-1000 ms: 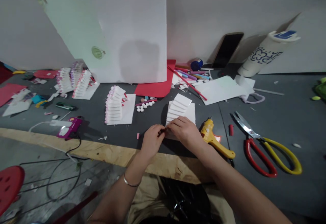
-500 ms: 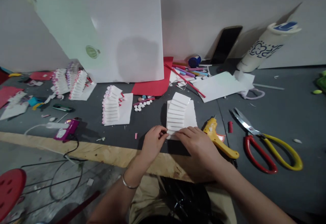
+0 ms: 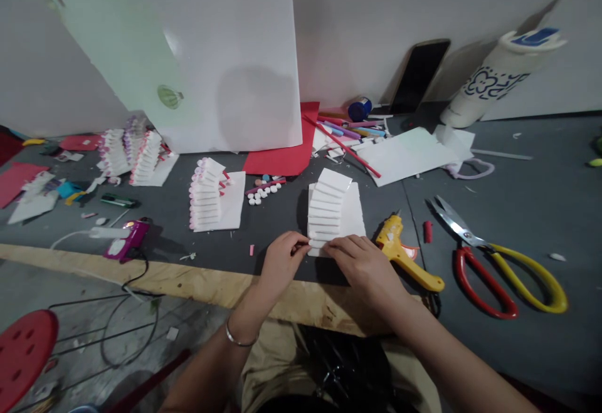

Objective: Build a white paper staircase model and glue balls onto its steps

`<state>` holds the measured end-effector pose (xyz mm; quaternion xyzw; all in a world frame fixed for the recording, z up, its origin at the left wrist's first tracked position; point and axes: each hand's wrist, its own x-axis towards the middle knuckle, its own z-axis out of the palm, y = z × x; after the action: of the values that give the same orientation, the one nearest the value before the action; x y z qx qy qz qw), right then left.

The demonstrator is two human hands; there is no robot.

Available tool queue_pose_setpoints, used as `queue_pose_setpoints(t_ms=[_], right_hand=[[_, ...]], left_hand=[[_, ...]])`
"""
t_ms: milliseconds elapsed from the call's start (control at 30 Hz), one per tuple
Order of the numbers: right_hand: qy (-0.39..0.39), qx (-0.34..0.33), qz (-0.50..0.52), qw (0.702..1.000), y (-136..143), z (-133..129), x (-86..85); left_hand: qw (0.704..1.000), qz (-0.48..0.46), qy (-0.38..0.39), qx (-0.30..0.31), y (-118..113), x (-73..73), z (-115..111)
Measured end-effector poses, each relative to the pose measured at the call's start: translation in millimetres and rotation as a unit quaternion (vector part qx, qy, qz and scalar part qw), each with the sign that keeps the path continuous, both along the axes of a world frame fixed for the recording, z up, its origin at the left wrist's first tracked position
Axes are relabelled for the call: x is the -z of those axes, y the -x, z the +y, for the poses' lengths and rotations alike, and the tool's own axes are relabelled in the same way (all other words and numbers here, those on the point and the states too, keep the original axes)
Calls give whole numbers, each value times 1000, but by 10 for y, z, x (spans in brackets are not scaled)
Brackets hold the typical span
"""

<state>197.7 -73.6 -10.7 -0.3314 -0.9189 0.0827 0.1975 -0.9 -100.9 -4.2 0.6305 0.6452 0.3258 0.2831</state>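
near the front edge of the dark tabletop (image 3: pixel 235 251), a stepped row of white strips (image 3: pixel 324 212) lies on a white card (image 3: pixel 355 212), directly beyond the fingertips of both hands. the nearest strip (image 3: pixel 318 244) has its long axis running left to right between them: the left hand (image 3: pixel 281 261) is at its left end, the right hand (image 3: pixel 369 269) at its right, so neither is clearly nearer. the left thumb and forefinger close in on that end, though i can't tell if they pinch the strip or a small piece beside it. the right fingers are bent down over the other end, and whether they grip or merely press is hidden. the whole row stretches away from the person, leaning rightward at the far end, where a broader flat panel tops it. the strips look pale, slim and plain, overlapping like little stairs. a similar row (image 3: pixel 207 203) with pinkish round ends sits well to the left, and the yellow glue gun (image 3: pixel 399 256) lies just right of the card.
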Motion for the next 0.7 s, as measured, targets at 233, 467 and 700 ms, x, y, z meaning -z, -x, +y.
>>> queue_pose_setpoints(t_ms=[233, 467, 700], right_hand=[[3, 2, 9, 1000, 2, 0, 14], [3, 6, 2, 1000, 15, 1, -13], [7, 9, -2, 1000, 19, -6, -23]], left_hand=[[1000, -10, 0, -21, -24, 4, 4], [1000, 8, 2, -5, -23, -20, 5], [1000, 7, -7, -16, -39, -12, 14]])
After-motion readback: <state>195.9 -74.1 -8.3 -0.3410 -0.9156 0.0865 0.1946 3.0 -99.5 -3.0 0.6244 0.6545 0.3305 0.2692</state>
